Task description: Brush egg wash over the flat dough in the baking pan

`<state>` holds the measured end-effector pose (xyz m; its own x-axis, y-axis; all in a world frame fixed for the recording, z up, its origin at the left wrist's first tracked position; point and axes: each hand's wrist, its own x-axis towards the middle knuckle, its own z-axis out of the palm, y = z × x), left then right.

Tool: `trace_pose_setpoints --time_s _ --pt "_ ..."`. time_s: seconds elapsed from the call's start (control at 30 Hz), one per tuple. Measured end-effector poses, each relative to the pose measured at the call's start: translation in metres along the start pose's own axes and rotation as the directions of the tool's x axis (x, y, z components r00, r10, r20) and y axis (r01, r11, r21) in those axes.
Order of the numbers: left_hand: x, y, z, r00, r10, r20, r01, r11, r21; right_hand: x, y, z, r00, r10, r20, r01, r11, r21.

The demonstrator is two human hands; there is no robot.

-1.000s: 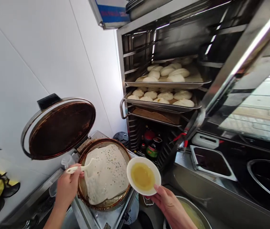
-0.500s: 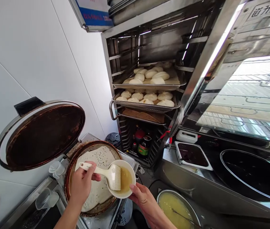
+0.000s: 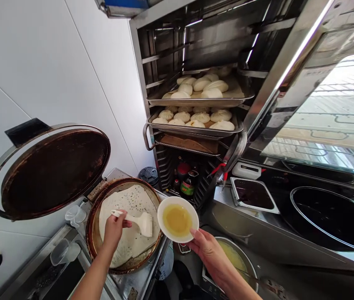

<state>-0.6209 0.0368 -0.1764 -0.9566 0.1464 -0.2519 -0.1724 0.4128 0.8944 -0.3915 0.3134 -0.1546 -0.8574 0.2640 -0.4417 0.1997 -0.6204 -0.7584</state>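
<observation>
Gripping the white handle of a pastry brush [image 3: 139,221], the left hand [image 3: 113,228] has its fingers closed around the grip, so the bristle head lies flat on the pale flatbread [image 3: 127,208] just beyond the knuckles. That flat angle lets the bristles spread liquid across the dough instead of poking it. The flatbread fills the round griddle pan [image 3: 93,233] under the hand, and the pan's dark hinged lid [image 3: 52,171] stands tilted open, up and away from the hand, leaving the dough reachable.

To the brush's far side, the right hand [image 3: 210,254] pinches the near rim of a white bowl [image 3: 178,219] of yellow liquid, thumb on top and fingers clamped beneath. It holds the bowl level, probably so nothing spills, and right beside the pan's edge, close to the brush. Below this hand sits a metal pot [image 3: 242,266] with more yellow liquid. Well beyond both hands, trays of dough buns [image 3: 202,85] rest in an open rack.
</observation>
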Motion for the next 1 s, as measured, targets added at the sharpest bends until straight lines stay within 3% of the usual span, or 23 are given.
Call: trace_pose_setpoints --time_s 0.07,0.13,0.17,0.27,0.37,0.43,0.47,0.5,0.53,0.6,0.67,0.73,0.8,0.87,0.93,1.0 --pt "0.007 0.002 -0.005 0.999 0.035 0.014 -0.037 0.974 0.223 -0.001 -0.002 -0.009 0.999 0.017 -0.049 -0.017 1.0 0.014" --pt "0.018 0.016 -0.013 0.978 0.207 -0.003 -0.185 0.88 0.437 -0.002 -0.003 -0.019 0.997 0.024 -0.08 -0.023 1.0 0.015" --pt "0.024 0.024 -0.015 0.947 0.32 0.016 -0.286 0.819 0.497 -0.003 -0.003 -0.023 0.995 0.022 -0.094 -0.021 1.0 0.013" --pt "0.031 0.04 -0.002 0.812 0.526 0.252 -0.576 0.656 0.487 -0.004 -0.003 -0.031 0.992 0.017 -0.126 -0.013 0.999 0.034" --pt "0.004 0.041 0.024 0.641 0.458 0.616 -0.758 0.504 0.414 -0.005 -0.004 -0.035 0.991 0.02 -0.131 -0.01 0.997 0.079" --pt "-0.029 0.039 0.033 0.533 0.385 0.753 -0.821 0.45 0.351 -0.006 -0.005 -0.037 0.992 0.024 -0.126 -0.013 0.996 0.088" --pt "-0.044 0.039 0.033 0.517 0.368 0.773 -0.822 0.467 0.327 -0.007 -0.005 -0.038 0.992 0.025 -0.125 -0.014 0.996 0.085" --pt "-0.056 0.04 0.03 0.528 0.361 0.769 -0.802 0.51 0.311 -0.008 -0.005 -0.039 0.991 0.027 -0.128 -0.016 0.996 0.082" --pt "-0.062 0.042 0.026 0.564 0.348 0.749 -0.758 0.577 0.303 -0.009 -0.004 -0.04 0.99 0.03 -0.135 -0.019 0.997 0.081" --pt "-0.056 0.045 0.013 0.684 0.29 0.669 -0.62 0.715 0.324 -0.01 -0.003 -0.043 0.988 0.036 -0.15 -0.022 0.995 0.093" --pt "-0.026 0.05 0.002 0.8 0.243 0.549 -0.494 0.786 0.371 -0.012 -0.002 -0.045 0.986 0.041 -0.16 -0.024 0.994 0.109" --pt "0.017 0.056 -0.004 0.855 0.294 0.427 -0.477 0.768 0.427 -0.013 -0.001 -0.046 0.987 0.039 -0.157 -0.022 0.994 0.107" --pt "0.054 0.063 -0.002 0.83 0.429 0.357 -0.555 0.694 0.458 -0.014 -0.002 -0.047 0.987 0.03 -0.155 -0.016 0.996 0.091" --pt "0.069 0.067 0.01 0.769 0.52 0.371 -0.639 0.621 0.454 -0.014 -0.003 -0.047 0.986 0.029 -0.166 -0.016 0.997 0.078" --pt "0.057 0.068 0.025 0.708 0.502 0.497 -0.706 0.539 0.46 -0.013 -0.003 -0.05 0.982 0.034 -0.185 -0.02 0.997 0.078" --pt "0.025 0.065 0.038 0.609 0.409 0.679 -0.787 0.415 0.457 -0.012 -0.002 -0.054 0.982 0.039 -0.184 -0.026 0.997 0.07"
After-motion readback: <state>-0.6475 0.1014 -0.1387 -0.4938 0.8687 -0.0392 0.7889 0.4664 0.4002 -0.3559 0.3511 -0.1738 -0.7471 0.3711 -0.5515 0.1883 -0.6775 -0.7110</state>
